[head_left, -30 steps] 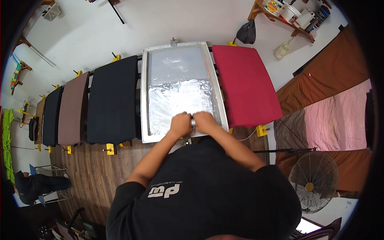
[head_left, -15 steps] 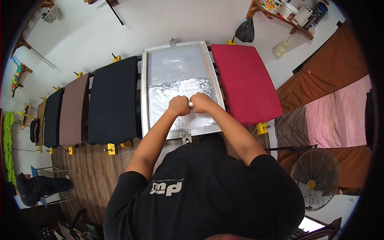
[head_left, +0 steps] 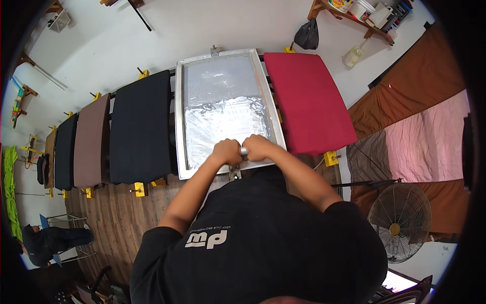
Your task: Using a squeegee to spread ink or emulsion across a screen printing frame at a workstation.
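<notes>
Side by side, my left hand and my right hand are both closed around the silver round handle of a squeegee, which shows only in the gap between my fists. Its blade is hidden beneath my hands. They are over the near end of a screen printing frame, which has a pale metal border and a grey mesh. Shiny, wet-looking whitish film covers the mesh's near half. A metal clamp sits at the frame's near edge, just below my hands.
A red cloth-covered board lies right of the frame; a black one and a mauve one lie left. Yellow brackets stick out below. A large fan stands at right. Another person is at lower left.
Both my hands have drawn the squeegee toward me, from the middle of the near half to the frame's near edge. The view has shifted slightly.
</notes>
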Demonstrator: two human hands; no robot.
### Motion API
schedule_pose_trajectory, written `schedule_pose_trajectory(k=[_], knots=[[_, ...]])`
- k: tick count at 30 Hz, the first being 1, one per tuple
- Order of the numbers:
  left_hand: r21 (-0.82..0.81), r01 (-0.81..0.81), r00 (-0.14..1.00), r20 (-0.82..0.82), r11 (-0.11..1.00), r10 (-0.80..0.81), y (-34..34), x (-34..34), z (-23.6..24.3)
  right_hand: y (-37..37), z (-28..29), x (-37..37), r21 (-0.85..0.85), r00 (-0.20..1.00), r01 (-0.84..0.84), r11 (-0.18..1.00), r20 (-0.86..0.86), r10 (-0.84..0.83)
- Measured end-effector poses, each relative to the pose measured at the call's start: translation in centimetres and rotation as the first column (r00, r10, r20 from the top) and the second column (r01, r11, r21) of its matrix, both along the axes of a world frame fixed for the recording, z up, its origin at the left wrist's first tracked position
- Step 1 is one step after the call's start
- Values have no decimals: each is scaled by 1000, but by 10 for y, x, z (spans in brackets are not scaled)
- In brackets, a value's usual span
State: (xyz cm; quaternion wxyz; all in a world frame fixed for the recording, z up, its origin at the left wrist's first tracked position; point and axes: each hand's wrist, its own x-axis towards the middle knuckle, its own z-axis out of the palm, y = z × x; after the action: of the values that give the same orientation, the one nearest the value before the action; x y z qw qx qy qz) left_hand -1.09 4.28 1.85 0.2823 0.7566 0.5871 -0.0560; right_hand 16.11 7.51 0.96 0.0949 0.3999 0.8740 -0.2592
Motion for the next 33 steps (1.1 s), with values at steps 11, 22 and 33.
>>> schedule_pose_trajectory(k=[11,22,33], knots=[[416,-65,989,147,907,4,23,-5,-34,16,-21,-6,311,967,176,934,-232,-105],[28,-6,1000,-5,1000,6,22,-4,13,17,15,-1,46,999,24,999,-46,-22],[106,-24,1000,3,994,23,24,-3,0,19,4,-10,111,998,45,993,-38,-41]])
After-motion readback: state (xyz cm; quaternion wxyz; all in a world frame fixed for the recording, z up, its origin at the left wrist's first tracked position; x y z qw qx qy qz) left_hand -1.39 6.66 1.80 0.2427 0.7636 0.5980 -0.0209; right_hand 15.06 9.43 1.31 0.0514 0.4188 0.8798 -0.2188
